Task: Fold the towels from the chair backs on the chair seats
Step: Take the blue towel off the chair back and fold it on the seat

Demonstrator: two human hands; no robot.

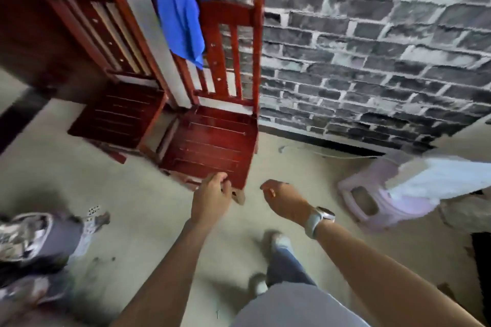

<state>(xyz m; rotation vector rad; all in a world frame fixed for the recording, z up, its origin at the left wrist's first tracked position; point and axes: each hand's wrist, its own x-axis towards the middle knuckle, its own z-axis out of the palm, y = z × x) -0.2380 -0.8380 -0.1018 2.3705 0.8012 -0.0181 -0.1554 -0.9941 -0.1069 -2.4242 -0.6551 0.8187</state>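
Two empty hands (fingers curled), left hand (212, 195), right hand (283, 200), blue towel (182, 22) on chair back (228, 12)

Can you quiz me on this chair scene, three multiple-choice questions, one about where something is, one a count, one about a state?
1. Where is the blue towel?
A. on a chair seat
B. draped over the back of the right chair
C. on the floor

2. How many red wooden chairs are in view?
A. one
B. two
C. four

3. What are the hands holding?
A. nothing
B. the towel
C. the plastic stool

Answers:
1 B, it hangs from the top rail's left corner.
2 B, the left chair stands beside it.
3 A, the left hand and right hand hang bare near the seat's front edge.
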